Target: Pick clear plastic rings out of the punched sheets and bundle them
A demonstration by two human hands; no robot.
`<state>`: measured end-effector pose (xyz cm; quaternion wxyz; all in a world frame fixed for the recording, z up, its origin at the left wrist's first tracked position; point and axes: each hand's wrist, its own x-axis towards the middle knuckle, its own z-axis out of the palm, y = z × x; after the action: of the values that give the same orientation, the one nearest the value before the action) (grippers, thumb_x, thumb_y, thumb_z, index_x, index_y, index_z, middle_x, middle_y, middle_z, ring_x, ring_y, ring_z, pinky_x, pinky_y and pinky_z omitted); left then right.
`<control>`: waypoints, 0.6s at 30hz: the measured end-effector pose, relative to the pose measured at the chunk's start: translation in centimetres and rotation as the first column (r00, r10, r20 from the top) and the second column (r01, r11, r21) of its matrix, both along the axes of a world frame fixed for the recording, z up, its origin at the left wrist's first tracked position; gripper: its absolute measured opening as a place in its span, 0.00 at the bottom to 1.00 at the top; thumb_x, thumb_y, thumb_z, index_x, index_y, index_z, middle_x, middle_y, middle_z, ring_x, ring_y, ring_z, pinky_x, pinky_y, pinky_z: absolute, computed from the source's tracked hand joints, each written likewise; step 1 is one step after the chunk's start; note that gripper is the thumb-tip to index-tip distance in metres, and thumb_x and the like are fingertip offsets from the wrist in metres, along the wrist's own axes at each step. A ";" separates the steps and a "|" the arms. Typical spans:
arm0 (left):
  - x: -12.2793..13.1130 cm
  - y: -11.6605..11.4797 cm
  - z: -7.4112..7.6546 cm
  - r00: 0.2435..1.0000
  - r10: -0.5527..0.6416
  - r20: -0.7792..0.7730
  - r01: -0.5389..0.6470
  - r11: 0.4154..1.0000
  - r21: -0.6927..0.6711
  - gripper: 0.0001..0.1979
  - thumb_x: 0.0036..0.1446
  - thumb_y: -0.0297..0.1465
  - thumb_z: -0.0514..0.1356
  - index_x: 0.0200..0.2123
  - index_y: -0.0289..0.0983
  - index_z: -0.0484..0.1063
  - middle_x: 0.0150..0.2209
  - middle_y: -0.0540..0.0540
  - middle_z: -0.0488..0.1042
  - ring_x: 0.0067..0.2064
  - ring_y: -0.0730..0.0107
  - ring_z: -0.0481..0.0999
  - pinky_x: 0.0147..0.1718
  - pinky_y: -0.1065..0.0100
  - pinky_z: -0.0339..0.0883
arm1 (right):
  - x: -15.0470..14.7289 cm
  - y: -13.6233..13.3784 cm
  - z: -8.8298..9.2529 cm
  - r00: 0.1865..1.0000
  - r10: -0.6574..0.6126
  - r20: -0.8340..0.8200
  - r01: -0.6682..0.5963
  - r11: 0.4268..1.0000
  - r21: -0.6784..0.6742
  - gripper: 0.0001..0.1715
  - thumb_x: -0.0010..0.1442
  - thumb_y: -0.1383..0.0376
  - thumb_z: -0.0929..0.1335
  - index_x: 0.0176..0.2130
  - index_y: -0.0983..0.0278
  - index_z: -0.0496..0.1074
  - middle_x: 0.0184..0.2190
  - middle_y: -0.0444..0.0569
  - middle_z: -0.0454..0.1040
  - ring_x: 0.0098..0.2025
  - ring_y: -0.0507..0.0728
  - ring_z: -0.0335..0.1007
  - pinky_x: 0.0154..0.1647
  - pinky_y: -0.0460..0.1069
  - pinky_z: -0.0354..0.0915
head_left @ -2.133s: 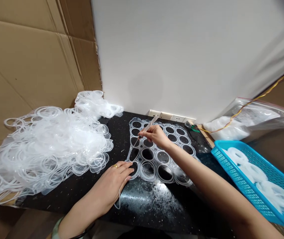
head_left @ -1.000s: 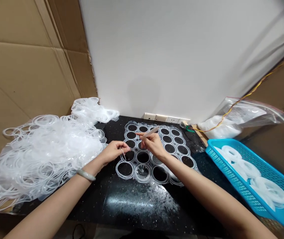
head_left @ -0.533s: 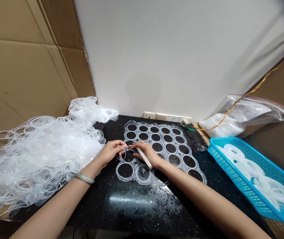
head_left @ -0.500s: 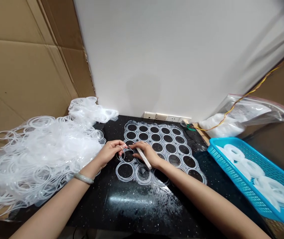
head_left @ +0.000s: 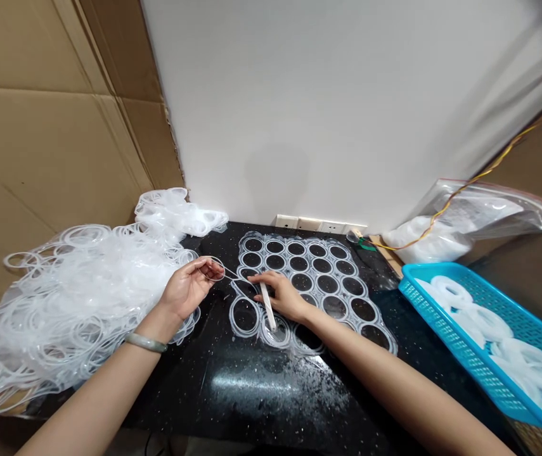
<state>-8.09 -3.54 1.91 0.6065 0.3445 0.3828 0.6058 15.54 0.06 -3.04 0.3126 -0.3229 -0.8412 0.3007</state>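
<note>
A translucent sheet of joined rings (head_left: 309, 272) lies on the black speckled tabletop. My left hand (head_left: 187, 288), wearing a bangle (head_left: 146, 342), is raised left of the sheet. Its fingers pinch a thin clear ring (head_left: 224, 268), which is stretched in a taut strand towards the sheet's left edge. My right hand (head_left: 284, 296) rests over the sheet's left part, with a slim white stick-like tool (head_left: 267, 307) held in it. The tool's far end points at a ring in the front row. The right fingertips press near where the strand meets the sheet.
A big heap of clear rings and scraps (head_left: 94, 291) covers the left side. On the right stands a blue basket (head_left: 465, 354) with white rings (head_left: 484, 323) inside. Behind it are plastic bags (head_left: 432, 237) and a yellow wire (head_left: 494, 161). Power sockets (head_left: 321, 225) line the wall's foot.
My left hand has moved left and turned palm up, drawing the clear ring away from the sheet. The sheet's left edge is pulled out of shape. The white tool has swung more upright.
</note>
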 end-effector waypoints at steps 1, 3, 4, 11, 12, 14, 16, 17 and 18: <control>0.0 -0.4 0.1 1.000 -0.016 0.001 0.016 1.000 -0.006 0.06 0.49 0.29 0.62 0.24 0.36 0.69 0.23 0.50 0.69 0.31 0.71 0.73 0.39 0.68 0.69 | 0.0 0.0 0.0 1.000 -0.002 0.000 0.002 1.000 0.000 0.26 0.54 0.70 0.74 0.53 0.59 0.73 0.47 0.53 0.74 0.51 0.60 0.69 0.56 0.57 0.59; 0.2 -1.2 0.1 0.998 -0.058 -0.021 0.057 0.998 -0.027 0.07 0.49 0.29 0.64 0.23 0.35 0.70 0.17 0.53 0.63 0.28 0.71 0.71 0.38 0.69 0.69 | 0.0 0.0 0.0 1.000 -0.002 0.001 0.002 1.000 -0.004 0.26 0.54 0.70 0.74 0.53 0.59 0.73 0.48 0.53 0.73 0.51 0.60 0.69 0.56 0.56 0.60; 0.2 -1.5 0.0 0.996 -0.079 -0.047 0.077 0.996 -0.044 0.06 0.49 0.28 0.66 0.24 0.35 0.72 0.15 0.54 0.61 0.25 0.73 0.69 0.37 0.69 0.68 | 0.0 0.0 -0.1 1.000 -0.001 0.003 0.001 1.000 -0.005 0.26 0.54 0.70 0.74 0.53 0.59 0.73 0.48 0.53 0.73 0.51 0.60 0.69 0.56 0.56 0.60; 0.6 -2.3 -0.5 0.972 0.086 -0.217 -0.083 0.996 0.026 0.14 0.51 0.38 0.68 0.38 0.34 0.77 0.14 0.57 0.59 0.22 0.76 0.63 0.34 0.72 0.66 | 0.0 0.0 -0.2 1.000 0.000 0.010 0.000 1.000 0.005 0.26 0.55 0.69 0.74 0.53 0.59 0.73 0.48 0.53 0.73 0.52 0.60 0.69 0.56 0.57 0.59; 0.6 -2.3 -0.4 0.972 0.133 -0.194 -0.124 0.991 0.058 0.14 0.52 0.38 0.68 0.37 0.34 0.77 0.14 0.58 0.57 0.23 0.75 0.63 0.36 0.72 0.66 | 0.0 0.0 -0.2 1.000 0.003 0.007 -0.003 1.000 0.007 0.25 0.55 0.69 0.74 0.53 0.59 0.73 0.48 0.53 0.74 0.52 0.60 0.69 0.56 0.57 0.59; 0.4 -2.6 0.0 0.966 0.193 -0.174 -0.175 0.978 0.115 0.13 0.52 0.37 0.67 0.38 0.36 0.76 0.14 0.58 0.56 0.24 0.74 0.64 0.37 0.71 0.66 | 0.0 0.1 -0.2 1.000 0.010 -0.003 -0.010 1.000 0.014 0.25 0.55 0.69 0.74 0.52 0.60 0.73 0.48 0.53 0.74 0.52 0.60 0.69 0.57 0.57 0.60; -0.2 -3.2 0.4 0.933 0.235 -0.273 -0.190 0.965 0.180 0.12 0.52 0.35 0.66 0.40 0.38 0.75 0.15 0.57 0.59 0.24 0.73 0.65 0.34 0.71 0.66 | -0.1 0.2 -0.1 1.000 0.016 -0.016 -0.015 1.000 0.015 0.24 0.54 0.70 0.74 0.51 0.61 0.74 0.48 0.54 0.75 0.51 0.60 0.70 0.56 0.56 0.60; -0.7 -3.5 0.6 0.881 0.273 -0.386 -0.194 0.953 0.233 0.10 0.52 0.34 0.65 0.39 0.39 0.75 0.16 0.56 0.62 0.24 0.73 0.66 0.33 0.71 0.65 | -0.1 0.2 0.0 1.000 0.020 -0.024 -0.020 1.000 0.006 0.24 0.54 0.69 0.74 0.51 0.61 0.74 0.48 0.54 0.75 0.51 0.60 0.70 0.56 0.56 0.60; -1.1 -3.9 0.7 0.791 0.327 -0.516 -0.184 0.933 0.310 0.08 0.52 0.33 0.65 0.37 0.39 0.75 0.18 0.54 0.66 0.24 0.72 0.67 0.31 0.71 0.65 | -0.1 0.1 0.1 0.999 0.021 -0.036 -0.021 1.000 -0.014 0.23 0.53 0.68 0.74 0.50 0.62 0.74 0.48 0.53 0.75 0.51 0.60 0.70 0.56 0.56 0.61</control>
<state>-9.24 -7.41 2.61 0.3323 0.5230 0.5095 0.5970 15.41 0.20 -2.89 0.3222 -0.3109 -0.8366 0.3157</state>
